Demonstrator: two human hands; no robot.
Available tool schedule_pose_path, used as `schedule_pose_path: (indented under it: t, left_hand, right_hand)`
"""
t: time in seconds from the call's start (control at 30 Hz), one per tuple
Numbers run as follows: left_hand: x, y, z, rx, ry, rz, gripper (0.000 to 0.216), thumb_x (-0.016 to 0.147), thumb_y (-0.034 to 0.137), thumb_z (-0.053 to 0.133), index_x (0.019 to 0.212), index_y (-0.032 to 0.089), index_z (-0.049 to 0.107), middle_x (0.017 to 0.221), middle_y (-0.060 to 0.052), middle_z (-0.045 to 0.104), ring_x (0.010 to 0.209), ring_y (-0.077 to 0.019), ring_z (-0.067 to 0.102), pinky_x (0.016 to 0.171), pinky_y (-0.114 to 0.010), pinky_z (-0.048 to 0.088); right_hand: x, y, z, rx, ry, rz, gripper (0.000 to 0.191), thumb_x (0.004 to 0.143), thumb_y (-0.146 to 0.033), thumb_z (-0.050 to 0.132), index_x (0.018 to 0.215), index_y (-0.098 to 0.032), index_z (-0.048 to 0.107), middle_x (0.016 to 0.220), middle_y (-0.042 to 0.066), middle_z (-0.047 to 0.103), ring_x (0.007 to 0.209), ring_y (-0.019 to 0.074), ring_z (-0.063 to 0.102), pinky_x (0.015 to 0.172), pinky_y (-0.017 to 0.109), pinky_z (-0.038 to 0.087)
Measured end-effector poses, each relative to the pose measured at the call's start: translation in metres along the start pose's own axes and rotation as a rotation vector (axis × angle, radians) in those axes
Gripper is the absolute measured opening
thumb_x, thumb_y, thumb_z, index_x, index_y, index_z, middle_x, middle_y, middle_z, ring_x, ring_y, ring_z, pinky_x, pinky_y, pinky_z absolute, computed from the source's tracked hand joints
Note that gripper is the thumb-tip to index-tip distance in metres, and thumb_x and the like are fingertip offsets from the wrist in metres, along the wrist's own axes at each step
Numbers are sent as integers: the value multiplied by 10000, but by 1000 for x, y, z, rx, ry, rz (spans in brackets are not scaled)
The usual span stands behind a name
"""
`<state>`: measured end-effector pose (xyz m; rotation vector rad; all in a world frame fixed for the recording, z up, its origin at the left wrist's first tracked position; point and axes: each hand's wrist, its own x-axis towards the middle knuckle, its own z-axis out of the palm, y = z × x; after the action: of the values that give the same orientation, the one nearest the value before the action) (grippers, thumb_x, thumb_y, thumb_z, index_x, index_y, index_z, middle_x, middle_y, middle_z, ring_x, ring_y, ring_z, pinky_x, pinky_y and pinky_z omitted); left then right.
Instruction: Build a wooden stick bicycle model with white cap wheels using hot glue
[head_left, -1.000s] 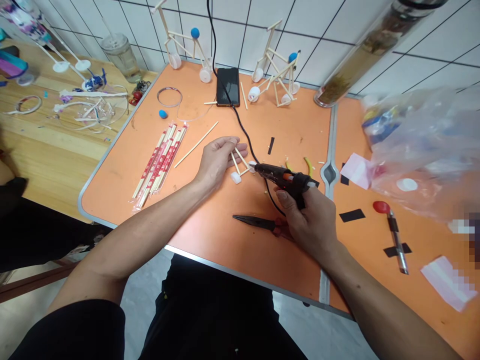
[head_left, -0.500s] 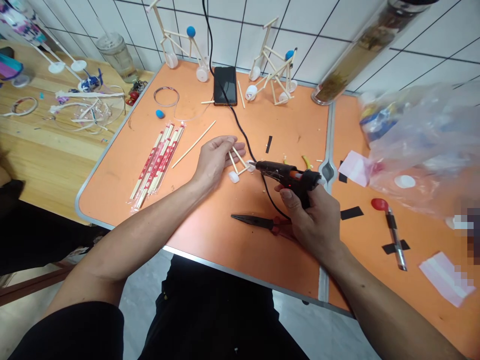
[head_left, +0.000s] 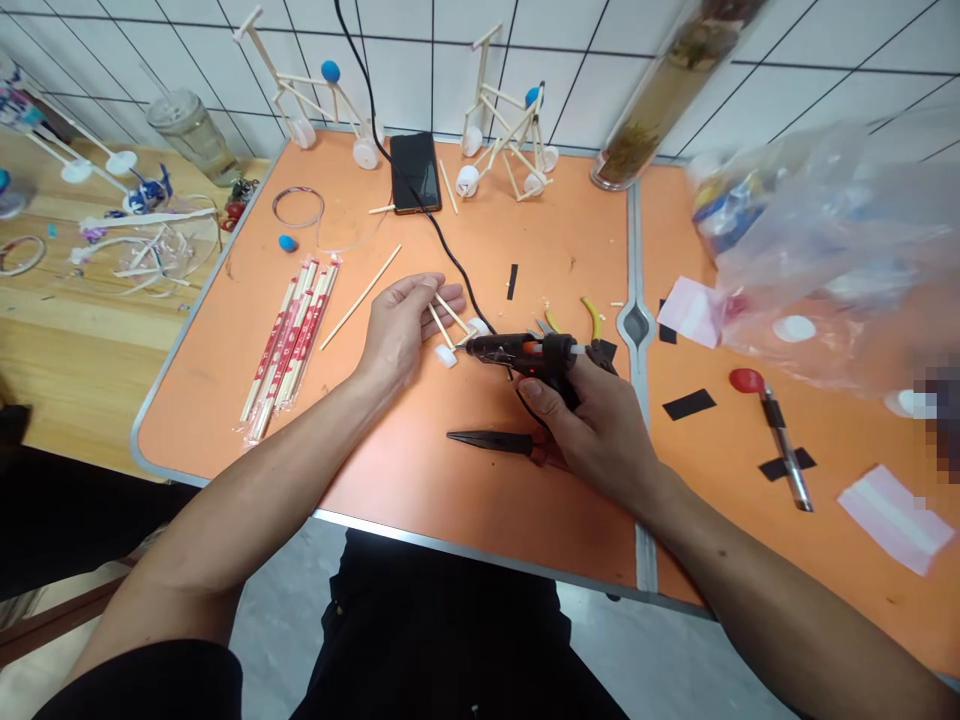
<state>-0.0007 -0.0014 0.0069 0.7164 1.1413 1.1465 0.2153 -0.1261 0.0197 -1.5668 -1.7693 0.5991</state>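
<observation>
My left hand (head_left: 401,325) rests on the orange table (head_left: 420,480) and pinches a small frame of wooden sticks with white caps (head_left: 448,330). My right hand (head_left: 592,425) grips a black hot glue gun (head_left: 529,355), its nozzle pointing left and touching the stick frame near a white cap. The gun's black cord (head_left: 442,240) runs back across the table toward the wall.
Black long-nose pliers (head_left: 495,442) lie just under my right hand. Wrapped chopsticks (head_left: 289,340) lie to the left, a phone (head_left: 415,172) and two stick models (head_left: 506,135) at the back. A plastic bag (head_left: 832,270), black tape pieces and a red-tipped tool (head_left: 776,435) sit on the right.
The view has shifted right, so everything sits further left in frame. The glue gun has levelled out, its nozzle still at the stick frame. My left hand keeps its hold.
</observation>
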Motion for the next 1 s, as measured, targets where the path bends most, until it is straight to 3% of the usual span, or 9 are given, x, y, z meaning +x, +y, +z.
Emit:
schedule_pose_path:
  t: [0.2,0.3,0.5,0.77,1.0]
  left_hand:
    - [2,-3,-3,-1,-14,24,163,1010,369,798,1067,217,777,1165,-132,908,1240,-293,881,1113,-461,708]
    - [4,-4,-4,-5,-22,32,148,1032,354,771,1070,212,782,1146,-127,910,1203,-278,889,1104,-436,706]
    - [0,-1,-1,7,-12,16,137,1058,338,737,1072,207,777,1148,-127,910,1204,-269,888,1121,-429,698]
    - [-1,0,1,-15,-5,7,126,1041,323,766,1064,199,769,1127,-128,911,1171,-271,895,1118,-435,700]
    - [2,-2,0,-27,-12,22,119,1077,286,706,1045,192,772,1044,-107,906,1094,-255,905,1068,-411,711]
  right_hand:
    - [2,-4,0,116,-154,62,298,1182,-494,587,1278,-263,749,625,-40,621,528,255,683,605,405,569]
    - [3,-3,1,87,-130,32,281,1168,-489,605,1258,-260,741,673,-13,657,635,284,737,642,412,564]
    - [4,-4,0,93,-149,44,248,1164,-479,602,1200,-265,723,607,-41,624,560,269,706,627,403,532]
    - [5,-6,0,63,-134,15,244,1160,-446,602,1250,-258,729,634,-30,636,637,286,733,682,409,534]
    - [5,-6,0,56,-117,-14,171,1157,-413,618,1096,-259,662,684,-14,622,683,273,703,664,380,454]
